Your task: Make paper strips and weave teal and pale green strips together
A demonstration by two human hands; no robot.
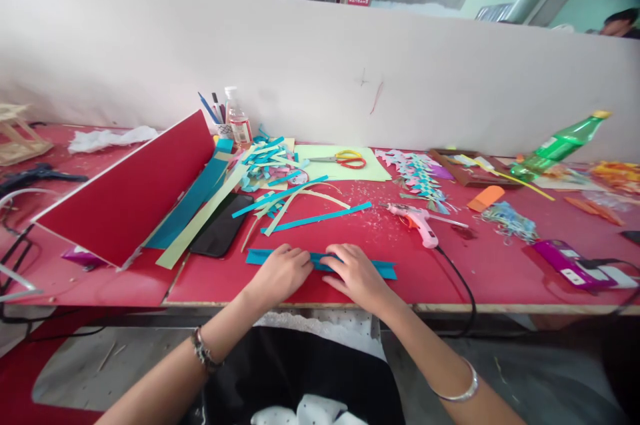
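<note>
A blue paper strip with a lengthwise crease lies near the table's front edge, its middle covered by my fingers. My left hand has its fingers curled over the strip, pinching and pressing it left of centre. Just to the right, my right hand holds the same strip with bent fingers and the thumb close to its near edge. Narrow cut strips lie beyond my hands, among them a thin blue strip. A pink glue gun rests to the right, apart from my right hand.
Scissors lie on pale green paper at the back. A black phone and a leaning red board are on the left. A purple power strip, a tilted green bottle and a folded-paper chain are rightward.
</note>
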